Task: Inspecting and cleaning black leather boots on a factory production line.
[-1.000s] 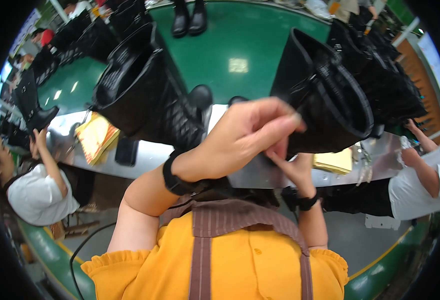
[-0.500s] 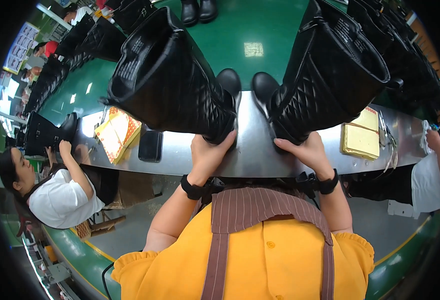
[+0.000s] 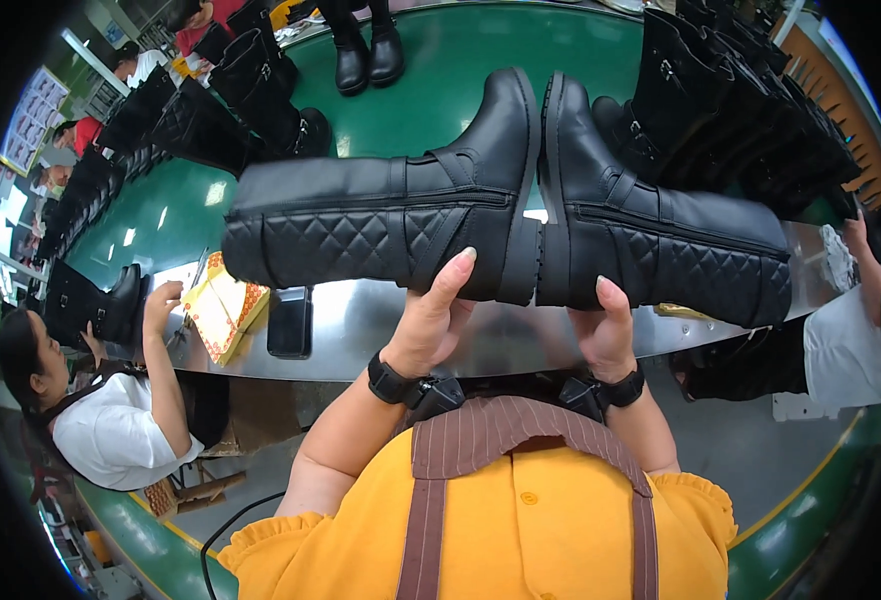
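Note:
Two tall black quilted boots lie sideways in the air above the metal bench, their soles facing each other and nearly touching. My left hand grips the left boot near its heel, thumb on the side and the fingers partly hidden beneath. The right boot rests in my right hand, also held by the heel, with the fingers mostly out of sight under it. The left shaft points left and the right shaft points right. Each boot shows a long zip and crossed straps at the ankle.
On the metal bench lie a black phone and a stack of patterned paper. Many black boots stand on the green surface. A co-worker handles a boot at the left; another person's arm is at the right.
Both boots have turned from upright, openings toward me, to lying sideways, and their soles have come together. My right hand has moved inward. The co-worker's hand at the left has shifted.

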The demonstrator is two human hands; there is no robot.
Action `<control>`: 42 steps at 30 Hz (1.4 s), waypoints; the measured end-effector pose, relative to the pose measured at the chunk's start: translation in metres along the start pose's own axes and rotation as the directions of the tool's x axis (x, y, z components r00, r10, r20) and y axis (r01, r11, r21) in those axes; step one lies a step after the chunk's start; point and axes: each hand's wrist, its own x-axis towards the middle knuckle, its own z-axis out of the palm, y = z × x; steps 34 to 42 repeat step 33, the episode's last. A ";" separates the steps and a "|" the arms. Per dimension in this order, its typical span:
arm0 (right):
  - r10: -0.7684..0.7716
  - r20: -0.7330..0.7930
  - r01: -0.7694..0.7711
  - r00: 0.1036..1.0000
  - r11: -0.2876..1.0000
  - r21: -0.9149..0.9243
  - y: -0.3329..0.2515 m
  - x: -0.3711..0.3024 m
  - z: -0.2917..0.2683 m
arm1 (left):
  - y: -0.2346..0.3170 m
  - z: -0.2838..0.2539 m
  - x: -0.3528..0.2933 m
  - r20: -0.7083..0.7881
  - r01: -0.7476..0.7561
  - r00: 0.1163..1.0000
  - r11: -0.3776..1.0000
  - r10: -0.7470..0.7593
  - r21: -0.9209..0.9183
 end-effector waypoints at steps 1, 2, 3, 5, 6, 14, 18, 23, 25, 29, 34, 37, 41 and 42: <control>0.007 0.023 -0.007 1.000 1.000 0.016 0.000 -0.001 -0.001 | -0.002 0.001 0.000 0.006 -0.007 1.000 1.000 0.007 -0.013; 0.007 0.025 -0.008 1.000 1.000 0.028 0.001 -0.002 -0.002 | -0.003 0.000 -0.001 0.013 0.017 1.000 0.998 -0.016 -0.053; 0.010 0.042 -0.011 0.999 1.000 0.027 0.000 -0.003 -0.004 | -0.004 -0.001 -0.001 0.031 0.036 0.999 0.995 -0.033 -0.097; 0.057 0.094 -0.058 0.994 0.998 0.007 -0.001 -0.003 -0.007 | -0.004 -0.006 -0.002 0.040 0.083 0.996 0.992 -0.079 -0.097; 0.061 0.094 -0.061 0.994 0.998 0.002 -0.001 -0.002 -0.009 | -0.005 -0.009 -0.001 0.057 0.120 0.992 0.988 -0.115 -0.096; -0.064 0.099 0.117 0.993 0.623 -0.774 0.008 0.021 0.014 | -0.028 -0.012 0.013 -0.195 0.059 0.977 0.776 0.084 0.628; -0.328 0.376 0.464 0.867 0.255 -0.848 0.001 0.029 0.026 | -0.018 -0.005 0.004 -0.095 -0.146 0.936 0.621 0.338 0.770; -0.268 0.120 0.293 0.956 0.853 -0.431 -0.009 0.054 0.001 | 0.014 0.003 -0.005 0.433 -0.664 0.547 0.056 0.716 0.746; -0.158 0.076 0.169 0.984 0.973 -0.155 0.011 0.072 -0.007 | 0.020 0.003 -0.002 0.531 -0.653 0.620 0.005 0.578 0.757; 0.115 0.088 -0.122 0.989 0.989 0.082 0.028 0.090 -0.050 | 0.017 -0.008 0.011 0.509 -0.635 0.734 0.190 0.449 0.749; 0.269 0.538 -0.541 0.799 0.711 0.449 0.068 0.062 -0.096 | 0.010 -0.027 0.025 0.258 -0.417 0.909 0.692 0.329 0.589; 0.269 0.538 -0.541 0.799 0.711 0.449 0.068 0.062 -0.096 | 0.010 -0.027 0.025 0.258 -0.417 0.909 0.692 0.329 0.589; 0.269 0.538 -0.541 0.799 0.711 0.449 0.068 0.062 -0.096 | 0.010 -0.027 0.025 0.258 -0.417 0.909 0.692 0.329 0.589; 0.269 0.538 -0.541 0.799 0.711 0.449 0.068 0.062 -0.096 | 0.010 -0.027 0.025 0.258 -0.417 0.909 0.692 0.329 0.589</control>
